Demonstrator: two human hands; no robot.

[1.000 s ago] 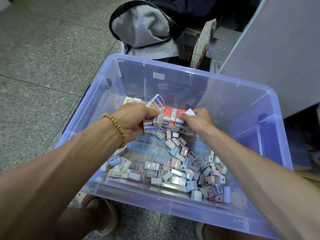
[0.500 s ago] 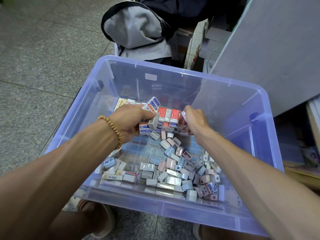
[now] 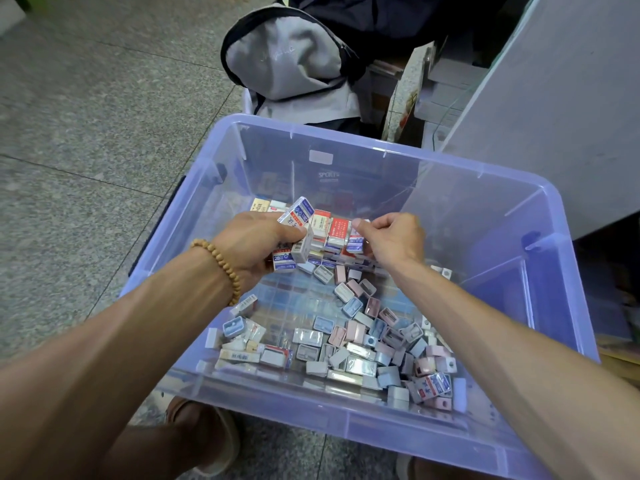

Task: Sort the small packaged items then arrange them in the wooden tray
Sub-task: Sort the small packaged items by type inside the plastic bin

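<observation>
nearest the camera, both forearms reach down into a clear plastic bin (image 3: 571, 282) that stands on a speckled stone floor (image 3: 86, 133), with a sandalled foot (image 3: 207, 434) just below its near wall. under the forearms, nearer than either grip, a loose heap of small packs (image 3: 363, 344) lies on the bin's floor: pale blue, pink and grey pieces all mixed together, with a few printed ones among them.

further in, the left hand (image 3: 256, 244), with a bead bracelet (image 3: 220, 268) at the wrist, has its fingers curled round a bundle of blue and white packs (image 3: 298, 233), one of them tipped up above the thumb. just to the right of that grip stands a tidy row of red and white packs (image 3: 332, 230). the right hand (image 3: 394, 240) is at the far end of the row, its thumb and fingers pinching one pack (image 3: 356, 239) there.

beyond the hands, a few more printed packs rest against the bin's far wall. behind the bin lie a grey backpack (image 3: 291, 60) and a slanted pale board (image 3: 554, 98).

judging by this, the sorting is only begun: one group is gathered and most packs remain mixed. no wooden tray is in view, so the arranging is not yet started.
</observation>
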